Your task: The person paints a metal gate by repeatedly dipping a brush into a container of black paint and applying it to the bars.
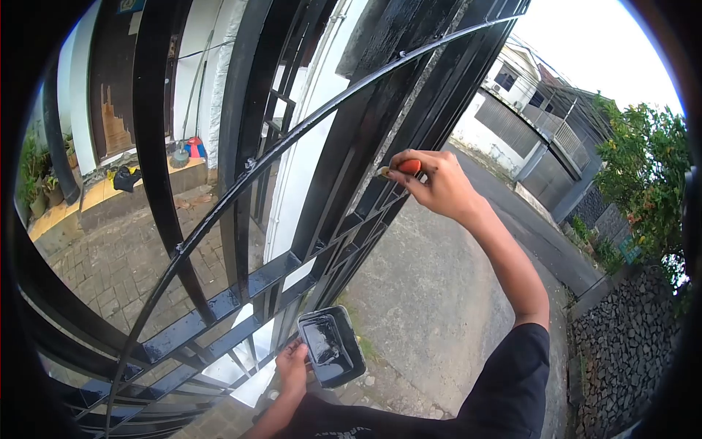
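Note:
My right hand, raised beside the gate, has its fingers wrapped round a paintbrush. The brush's red-orange handle end shows between the fingers, and its tip is close to the dark bars. Low in the view, my left hand grips the side of a black plastic container that holds glossy black paint. The metal gate has wet-looking black bars and rails. A thin curved rod runs across it, dark at its lower part and grey higher up.
Behind the bars lie a paved yard, a black bag on a step, and a brown door. Right of the gate runs a concrete road, with a stone wall, a leafy tree and a house beyond.

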Demonstrator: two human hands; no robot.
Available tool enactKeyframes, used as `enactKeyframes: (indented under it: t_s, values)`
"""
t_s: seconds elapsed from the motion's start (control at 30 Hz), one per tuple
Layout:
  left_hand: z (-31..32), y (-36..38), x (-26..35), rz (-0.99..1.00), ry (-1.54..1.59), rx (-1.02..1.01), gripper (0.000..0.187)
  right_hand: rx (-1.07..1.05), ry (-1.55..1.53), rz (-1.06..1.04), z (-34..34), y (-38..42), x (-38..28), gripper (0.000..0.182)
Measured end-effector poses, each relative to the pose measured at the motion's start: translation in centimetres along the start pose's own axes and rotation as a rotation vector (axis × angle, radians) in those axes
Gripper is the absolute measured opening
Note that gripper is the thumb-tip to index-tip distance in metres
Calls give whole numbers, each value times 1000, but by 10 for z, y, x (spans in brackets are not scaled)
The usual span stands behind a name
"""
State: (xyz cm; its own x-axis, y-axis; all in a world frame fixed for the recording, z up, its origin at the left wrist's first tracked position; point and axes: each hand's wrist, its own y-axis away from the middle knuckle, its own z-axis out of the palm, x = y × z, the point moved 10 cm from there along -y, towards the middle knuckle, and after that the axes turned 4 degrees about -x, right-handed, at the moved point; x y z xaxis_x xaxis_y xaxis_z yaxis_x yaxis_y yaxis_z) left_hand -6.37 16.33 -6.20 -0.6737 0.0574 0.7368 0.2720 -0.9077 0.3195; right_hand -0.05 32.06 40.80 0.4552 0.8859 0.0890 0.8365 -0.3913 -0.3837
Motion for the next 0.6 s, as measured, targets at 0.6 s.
enactKeyframes:
  t_s: [0.6]
  values:
    - [4, 1, 17, 113, 82, -32, 53, 280, 3, 79, 5, 66, 1, 10]
